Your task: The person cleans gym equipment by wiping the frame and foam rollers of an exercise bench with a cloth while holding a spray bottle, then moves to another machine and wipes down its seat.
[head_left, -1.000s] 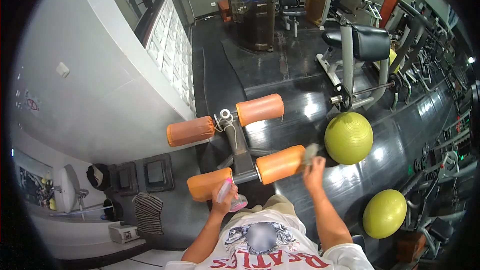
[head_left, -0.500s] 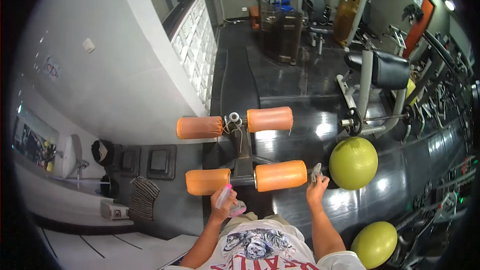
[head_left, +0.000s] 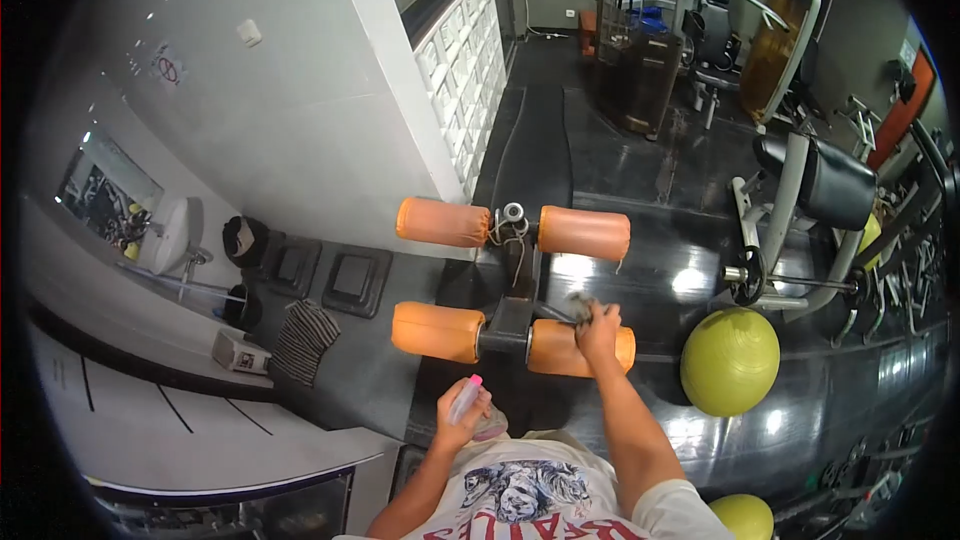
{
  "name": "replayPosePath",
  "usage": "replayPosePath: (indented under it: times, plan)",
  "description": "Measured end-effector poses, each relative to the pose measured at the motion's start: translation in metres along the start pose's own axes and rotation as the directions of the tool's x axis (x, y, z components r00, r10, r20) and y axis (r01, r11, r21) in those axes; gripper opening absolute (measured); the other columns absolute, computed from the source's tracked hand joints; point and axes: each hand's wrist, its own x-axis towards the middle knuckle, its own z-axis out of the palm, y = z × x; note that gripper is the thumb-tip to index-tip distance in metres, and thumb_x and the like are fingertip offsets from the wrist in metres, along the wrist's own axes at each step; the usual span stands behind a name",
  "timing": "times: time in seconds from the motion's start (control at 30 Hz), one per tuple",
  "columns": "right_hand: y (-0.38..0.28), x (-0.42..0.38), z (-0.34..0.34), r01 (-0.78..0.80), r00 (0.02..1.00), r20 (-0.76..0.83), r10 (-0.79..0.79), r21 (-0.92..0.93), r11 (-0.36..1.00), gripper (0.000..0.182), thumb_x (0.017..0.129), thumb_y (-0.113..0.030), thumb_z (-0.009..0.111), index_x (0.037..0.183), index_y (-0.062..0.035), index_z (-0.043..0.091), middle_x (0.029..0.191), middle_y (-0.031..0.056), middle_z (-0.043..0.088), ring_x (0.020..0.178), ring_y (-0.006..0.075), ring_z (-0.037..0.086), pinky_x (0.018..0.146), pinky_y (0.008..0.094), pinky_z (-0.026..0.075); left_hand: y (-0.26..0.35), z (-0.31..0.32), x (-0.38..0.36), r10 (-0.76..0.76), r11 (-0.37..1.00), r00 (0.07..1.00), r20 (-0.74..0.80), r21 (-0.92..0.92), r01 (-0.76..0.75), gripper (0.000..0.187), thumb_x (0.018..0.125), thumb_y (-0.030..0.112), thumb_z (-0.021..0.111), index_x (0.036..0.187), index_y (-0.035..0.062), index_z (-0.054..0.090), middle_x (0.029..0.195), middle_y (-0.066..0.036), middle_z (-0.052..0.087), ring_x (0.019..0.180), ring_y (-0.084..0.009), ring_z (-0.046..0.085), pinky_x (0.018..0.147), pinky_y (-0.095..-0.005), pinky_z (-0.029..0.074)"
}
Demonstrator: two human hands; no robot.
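Observation:
My left hand (head_left: 455, 425) is closed around a clear plastic bottle (head_left: 464, 401) with a pink top, held low in front of my shirt. My right hand (head_left: 599, 337) reaches over the lower right orange roller pad (head_left: 553, 349) and grips a crumpled greyish cloth (head_left: 577, 307). Whether the cloth touches that pad is hard to tell. To the left is the other near roller pad (head_left: 435, 331), also orange. Two farther pads, the upper left one (head_left: 443, 222) and the upper right one (head_left: 584, 231), flank the metal post of a bench (head_left: 540, 145) with a long black cushion.
Right of my arm rests a yellow-green exercise ball (head_left: 730, 363), with a second ball (head_left: 742, 517) nearer me. A barbell (head_left: 800, 283) lies by a black-padded seat (head_left: 826, 180). On the left are a striped cloth (head_left: 303, 342), black step platforms (head_left: 357, 281) and a sink (head_left: 172, 236).
My right hand has moved left and forward with the cloth, from beside the ball to over the lower right roller pad. My left hand still holds the bottle. The camera view has turned left.

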Motion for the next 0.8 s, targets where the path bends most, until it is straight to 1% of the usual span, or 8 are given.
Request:
replayPosePath:
  times: [0.03, 0.17, 0.3, 0.43, 0.53, 0.63, 0.67, 0.8]
  plan:
    - [-0.007, 0.01, 0.003, -0.115, 0.992, -0.054, 0.115, 0.01, 0.993, 0.051, 0.071, 0.003, 0.072, 0.119, -0.0143, 0.068, 0.116, 0.0218, 0.053, 0.109, 0.0442, 0.053, 0.094, 0.0521, 0.048, 0.0, 0.0, -0.001, -0.003, 1.0, 1.0, -0.003, -0.009, 0.003, 0.012, 0.096, 0.01, 0.071, 0.097, 0.0028, 0.061, 0.08, -0.004, 0.063, 0.067, -0.0111, 0.062, 0.062, -0.0277, 0.051]
    - [-0.068, -0.004, 0.0, 0.213, 0.963, 0.115, -0.245, 0.231, 0.949, 0.052, 0.072, 0.001, 0.072, 0.121, -0.0144, 0.068, 0.117, 0.023, 0.054, 0.108, 0.0451, 0.054, 0.094, 0.0518, 0.048, -0.002, -0.005, 0.013, 0.024, 0.999, 1.0, -0.005, -0.021, -0.024, 0.012, 0.096, 0.009, 0.07, 0.096, 0.0021, 0.061, 0.08, -0.004, 0.063, 0.067, -0.011, 0.062, 0.062, -0.0275, 0.051]
    - [-0.053, -0.054, 0.015, 0.474, 0.829, 0.317, -0.461, 0.041, 0.88, 0.05, 0.077, -0.004, 0.072, 0.125, -0.016, 0.068, 0.123, 0.0259, 0.055, 0.114, 0.0456, 0.054, 0.097, 0.0516, 0.047, -0.005, -0.013, 0.031, 0.051, 0.999, 0.999, 0.018, 0.015, -0.052, 0.011, 0.095, 0.008, 0.069, 0.097, 0.001, 0.061, 0.082, -0.005, 0.063, 0.068, -0.0115, 0.062, 0.063, -0.0274, 0.052]
    - [0.012, -0.046, -0.026, 0.041, 0.965, 0.26, -0.032, -0.026, 0.999, 0.041, 0.084, -0.003, 0.065, 0.125, -0.0045, 0.066, 0.127, 0.0276, 0.053, 0.118, 0.0451, 0.054, 0.102, 0.0498, 0.046, -0.002, -0.028, 0.034, 0.051, 0.999, 0.998, -0.039, -0.004, -0.052, 0.012, 0.096, 0.009, 0.069, 0.098, 0.0006, 0.061, 0.083, -0.006, 0.064, 0.068, -0.012, 0.063, 0.064, -0.0281, 0.054]
    - [0.067, -0.037, -0.036, 0.025, 0.996, -0.084, -0.029, -0.046, 0.999, 0.041, 0.076, 0.004, 0.066, 0.117, 0.001, 0.064, 0.112, 0.0259, 0.052, 0.099, 0.044, 0.054, 0.088, 0.0505, 0.046, -0.012, -0.051, 0.032, 0.052, 0.999, 0.997, -0.065, -0.005, -0.053, 0.014, 0.096, 0.011, 0.069, 0.099, -0.0003, 0.062, 0.084, -0.007, 0.064, 0.067, -0.0136, 0.064, 0.064, -0.0298, 0.055]
    - [0.051, -0.035, -0.029, -0.131, 0.986, -0.09, 0.137, 0.071, 0.989, 0.044, 0.076, 0.003, 0.067, 0.12, 0.0005, 0.063, 0.117, 0.0275, 0.053, 0.106, 0.0455, 0.054, 0.092, 0.0517, 0.047, -0.011, -0.062, 0.034, 0.054, 0.999, 0.994, -0.093, 0.013, -0.053, 0.019, 0.097, 0.015, 0.069, 0.099, -0.0016, 0.062, 0.086, -0.009, 0.065, 0.065, -0.0163, 0.065, 0.067, -0.0322, 0.056]
    - [0.018, -0.043, -0.032, -0.013, 0.999, -0.037, 0.01, -0.08, 0.997, 0.045, 0.075, 0.002, 0.069, 0.12, -0.0001, 0.064, 0.12, 0.028, 0.053, 0.109, 0.0462, 0.054, 0.093, 0.0521, 0.047, -0.009, -0.061, 0.036, 0.056, 0.998, 0.995, -0.088, 0.026, -0.054, 0.019, 0.097, 0.016, 0.07, 0.099, -0.0016, 0.062, 0.086, -0.009, 0.065, 0.065, -0.0162, 0.065, 0.067, -0.0322, 0.056]
    - [-0.073, -0.084, -0.004, 0.308, 0.893, 0.343, -0.29, 0.003, 0.951, 0.049, 0.079, -0.004, 0.068, 0.128, -0.0009, 0.062, 0.127, 0.0274, 0.054, 0.117, 0.0486, 0.051, 0.102, 0.0534, 0.045, -0.001, -0.054, 0.039, 0.053, 0.998, 0.997, -0.05, 0.031, -0.051, 0.02, 0.096, 0.015, 0.071, 0.099, -0.0016, 0.061, 0.085, -0.009, 0.065, 0.065, -0.0158, 0.065, 0.065, -0.0311, 0.055]
